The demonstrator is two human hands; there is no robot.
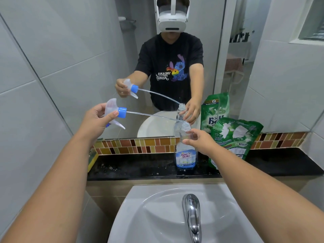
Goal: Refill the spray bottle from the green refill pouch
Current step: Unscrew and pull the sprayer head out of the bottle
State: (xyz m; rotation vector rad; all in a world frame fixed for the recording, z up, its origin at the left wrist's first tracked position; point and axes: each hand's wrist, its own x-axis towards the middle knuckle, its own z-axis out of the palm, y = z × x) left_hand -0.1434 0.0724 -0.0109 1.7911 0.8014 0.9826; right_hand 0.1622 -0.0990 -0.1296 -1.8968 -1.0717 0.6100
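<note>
Left hand (98,118) grips the sprayer (114,111); right hand (198,139) holds the bottle (185,155). The tube may drip toward nine o'clock.

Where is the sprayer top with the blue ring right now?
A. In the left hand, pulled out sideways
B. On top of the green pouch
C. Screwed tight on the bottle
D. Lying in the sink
A: the left hand holds the sprayer top off to the side, with only the tip of its thin tube near the open neck of the spray bottle, which the right hand steadies.
</note>
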